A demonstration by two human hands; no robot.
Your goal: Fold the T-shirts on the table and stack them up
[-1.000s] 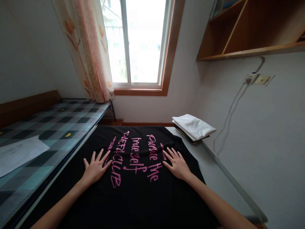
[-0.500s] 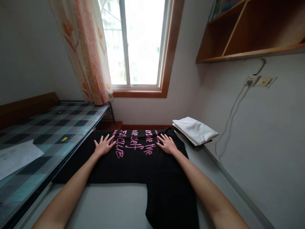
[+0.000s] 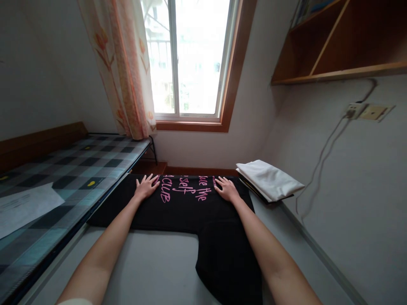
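A black T-shirt (image 3: pixel 178 216) with pink lettering lies spread on the white table, its neck end to the right and one sleeve stretched towards me. My left hand (image 3: pixel 146 187) rests flat on the shirt's far part, left of the lettering, fingers spread. On the right of the lettering my right hand (image 3: pixel 226 189) also lies flat on the fabric, fingers apart. Both forearms reach across the shirt. The far edge of the shirt runs along the table's far side; what lies beyond that edge is hidden.
Folded clothes (image 3: pixel 270 180), white on top, sit at the table's far right. A bed with a checked mattress (image 3: pixel 104 163) stands on the left, a paper sheet (image 3: pixel 30 207) on it. The white tabletop (image 3: pixel 152 267) shows near me. A wooden shelf (image 3: pixel 337 72) hangs on the right wall.
Both hands have slid farther away over the shirt, and the shirt has shifted away with them; its near edge lies farther from me. The camera view has turned slightly left.
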